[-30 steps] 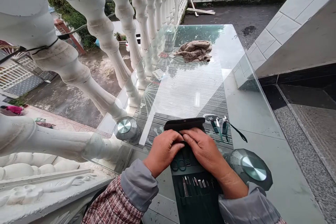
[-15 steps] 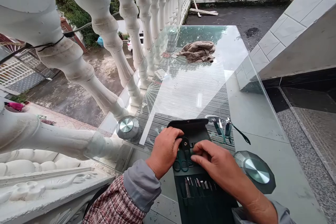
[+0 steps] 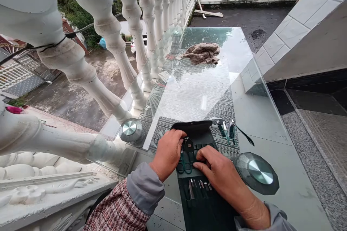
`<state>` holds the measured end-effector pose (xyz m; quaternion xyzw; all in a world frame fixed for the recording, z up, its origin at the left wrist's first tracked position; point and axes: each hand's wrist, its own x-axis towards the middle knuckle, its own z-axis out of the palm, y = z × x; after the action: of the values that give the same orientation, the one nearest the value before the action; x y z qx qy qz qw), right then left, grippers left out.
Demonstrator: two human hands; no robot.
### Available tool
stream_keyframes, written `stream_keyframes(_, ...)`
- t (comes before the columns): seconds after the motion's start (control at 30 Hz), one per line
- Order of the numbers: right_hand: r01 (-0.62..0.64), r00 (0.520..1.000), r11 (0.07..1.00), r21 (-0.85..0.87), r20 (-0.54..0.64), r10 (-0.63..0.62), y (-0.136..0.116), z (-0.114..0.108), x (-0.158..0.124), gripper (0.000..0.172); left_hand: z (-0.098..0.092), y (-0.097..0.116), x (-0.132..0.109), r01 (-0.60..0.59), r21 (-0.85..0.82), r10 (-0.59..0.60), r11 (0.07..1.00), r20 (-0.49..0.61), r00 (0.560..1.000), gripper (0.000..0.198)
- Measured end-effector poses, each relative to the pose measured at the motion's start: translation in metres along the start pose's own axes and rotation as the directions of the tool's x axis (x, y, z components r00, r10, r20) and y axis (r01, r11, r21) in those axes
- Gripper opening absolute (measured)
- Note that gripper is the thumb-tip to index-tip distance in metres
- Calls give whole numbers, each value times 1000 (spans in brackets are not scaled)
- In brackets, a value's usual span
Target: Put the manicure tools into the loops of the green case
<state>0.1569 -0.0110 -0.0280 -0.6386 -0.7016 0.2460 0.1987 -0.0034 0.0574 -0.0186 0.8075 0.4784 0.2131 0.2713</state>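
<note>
A dark green tool case (image 3: 208,211) lies unfolded at the near edge of the glass table. My left hand (image 3: 168,153) is closed at the case's upper left edge, its fingertips beside a nail clipper (image 3: 189,145) in the upper section. Green-handled scissors (image 3: 184,167) sit below those fingertips. My right hand (image 3: 217,168) is curled over the case's right side, thumb and forefinger near the clipper's lower end; what they pinch, if anything, is hidden. Several small metal tools (image 3: 191,188) stand in the lower pockets. More scissors and clippers (image 3: 227,133) lie on the glass beyond the case.
The glass table (image 3: 260,122) has round metal-topped supports (image 3: 132,131) at its left and another (image 3: 256,173) at its right. A crumpled brown towel (image 3: 202,53) lies near the far end. White balusters (image 3: 115,39) line the left; a tiled wall (image 3: 300,21) stands right.
The view has shifted slightly. My right hand has moved a little left and its fingertips are now nearer the clipper's lower end. My left hand keeps its place on the case.
</note>
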Motion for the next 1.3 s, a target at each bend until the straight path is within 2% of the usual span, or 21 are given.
stream_keyframes(0.13,-11,1000,1000,10,11,11,1,1,-1,12,-1,1,0,3,28,-4,1000,18,1000,19)
stream_keyframes(0.3,-25,1000,995,102,-1,25,0,-1,-3,14,1,2,0,-36,62,36,997,11,999,20)
stream_keyframes(0.63,15,999,990,143,-41,-9,-4,-3,-9,21,4,4,0,-51,124,53,991,-8,999,14)
stream_keyframes(0.7,37,997,985,168,-69,-26,-6,-7,-9,18,4,5,-1,-61,117,64,991,-21,998,14)
stream_keyframes(0.77,56,986,983,177,-163,-27,-3,-14,-10,13,3,7,-2,-65,102,70,993,-38,997,15)
stream_keyframes(0.9,-39,905,993,111,-418,83,20,-35,-10,15,0,11,-3,-110,57,115,992,-98,988,19)
stream_keyframes(1.0,-159,855,987,21,-497,149,43,-42,-9,20,-1,11,-3,-143,50,149,988,-127,981,20)
stream_keyframes(1.13,-183,872,977,-114,-478,108,58,-35,-4,21,1,9,-2,-165,64,173,984,-144,974,18)
stream_keyframes(1.3,-174,902,957,-232,-427,61,55,-26,-1,21,1,8,-1,-179,61,186,982,-141,972,16)
